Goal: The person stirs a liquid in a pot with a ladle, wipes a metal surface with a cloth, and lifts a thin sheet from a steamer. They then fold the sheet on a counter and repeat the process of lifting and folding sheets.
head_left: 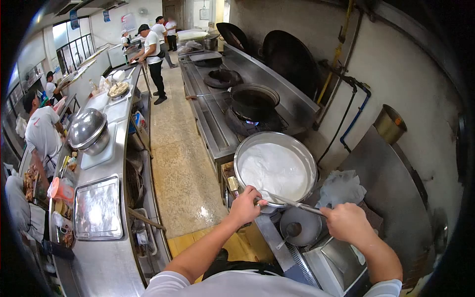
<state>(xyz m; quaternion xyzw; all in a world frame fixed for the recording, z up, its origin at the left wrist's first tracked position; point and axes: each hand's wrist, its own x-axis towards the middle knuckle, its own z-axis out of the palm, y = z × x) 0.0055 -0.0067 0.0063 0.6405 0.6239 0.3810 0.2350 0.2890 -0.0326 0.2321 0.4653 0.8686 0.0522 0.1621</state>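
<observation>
Large steel pot (275, 168) of white liquid on a low burner beside the wok range (232, 99). A long metal ladle handle (292, 202) lies nearly level across the pot's near rim, its long axis running left to right. Left hand (244, 205) grips the rim-side end; right hand (348, 222) is closed around the outer end.

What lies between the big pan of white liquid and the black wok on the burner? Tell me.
In the head view, only bare steel stove top separates the pan from the wok; nothing stands between them.
</observation>
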